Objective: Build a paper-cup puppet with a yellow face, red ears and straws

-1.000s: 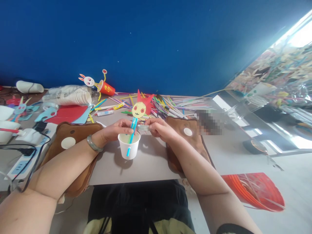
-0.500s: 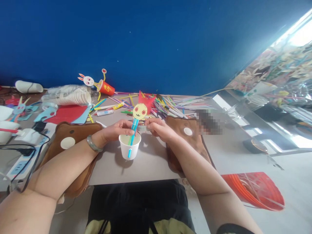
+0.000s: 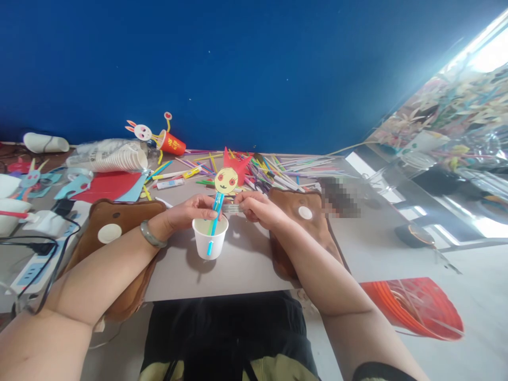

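Observation:
In front of me is a white paper cup (image 3: 201,243), held just above or resting on the table; I cannot tell which. Blue drinking straws (image 3: 218,203) rise out of it, and a short blue end pokes through its front wall. A round yellow paper face (image 3: 226,181) with a red spiky paper piece (image 3: 238,167) tops the straws. My left hand (image 3: 197,207) is closed on the straws at the cup's rim. My right hand (image 3: 257,207) pinches a clear strip (image 3: 233,208), apparently tape, which reaches toward the straws.
Loose coloured straws (image 3: 305,169) lie along the wall. Brown pads (image 3: 304,241) (image 3: 103,259) flank the cup. At left are stacked paper cups (image 3: 129,160), red paper (image 3: 113,185) and a power strip (image 3: 29,270). A rabbit-faced red cup (image 3: 173,144) lies behind; an orange bin (image 3: 420,309) stands lower right.
The view has shifted very slightly. Both hands keep the same hold, with the cup, straws and clear strip in nearly the same places.

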